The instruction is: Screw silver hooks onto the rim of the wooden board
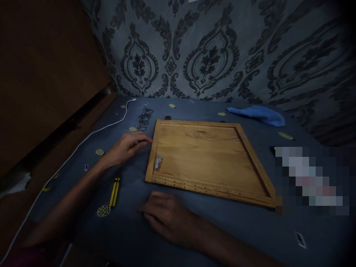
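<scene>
A framed wooden panel (200, 155), like a small cabinet door, lies flat on the blue patterned cloth. Along its front rail runs a row of small dark holes. A small metal fitting (158, 162) rests at its left front corner. My left hand (129, 146) is by the panel's left edge, fingers stretched out, the fingertips at or touching the frame. My right hand (168, 218) hovers or rests in front of the panel's near edge; its fingers are bent and blurred. Below my left hand lies a tool with a yellow-and-black handle (114, 192).
Several small metal pieces (144, 118) lie in a cluster behind my left hand. A white cable (97, 129) runs along the left side. A blue cloth (258, 114) lies at the back right. Wooden furniture (50, 66) stands left; a patterned wall (172, 48) rises behind. A pixelated patch covers the right.
</scene>
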